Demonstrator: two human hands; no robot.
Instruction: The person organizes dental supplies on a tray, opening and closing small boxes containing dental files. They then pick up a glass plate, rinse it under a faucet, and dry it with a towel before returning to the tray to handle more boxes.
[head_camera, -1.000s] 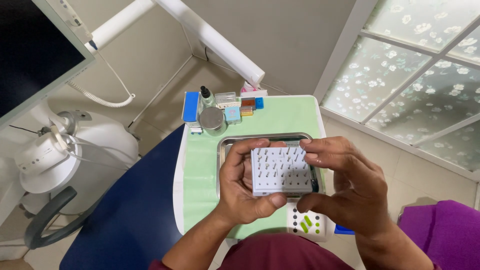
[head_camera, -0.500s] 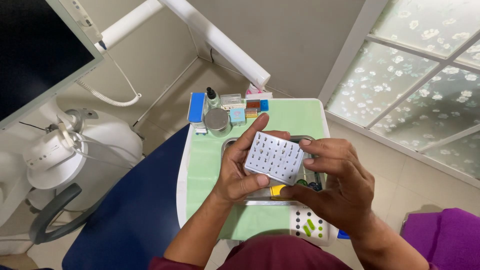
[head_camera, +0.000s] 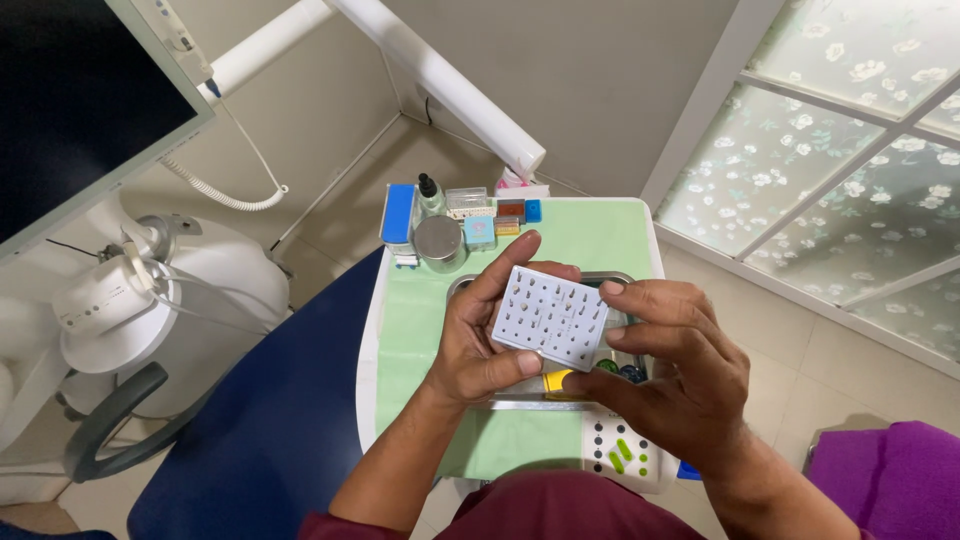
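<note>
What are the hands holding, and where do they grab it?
A small white block of tiny burs. The left hand grips its left edge; the right hand pinches its right edge.

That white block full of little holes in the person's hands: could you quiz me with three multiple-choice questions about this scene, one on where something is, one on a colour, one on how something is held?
1. Where does the round metal lidded jar stand?
A. at the far end of the green-covered table, beside the blue box
B. on the floor
C. on the purple cloth

2. What colour is the small piece showing just under the white perforated block?
A. red
B. yellow
C. black

3. How is the block held?
A. lying flat in the metal tray
B. in one hand only
C. between both hands, lifted above the tray

Answers:
1 A, the jar sits among the small containers at the table's far edge.
2 B, a yellow bit peeks out by the left hand thumb.
3 C, the left hand cups it and the right hand fingers touch its edge.
</note>
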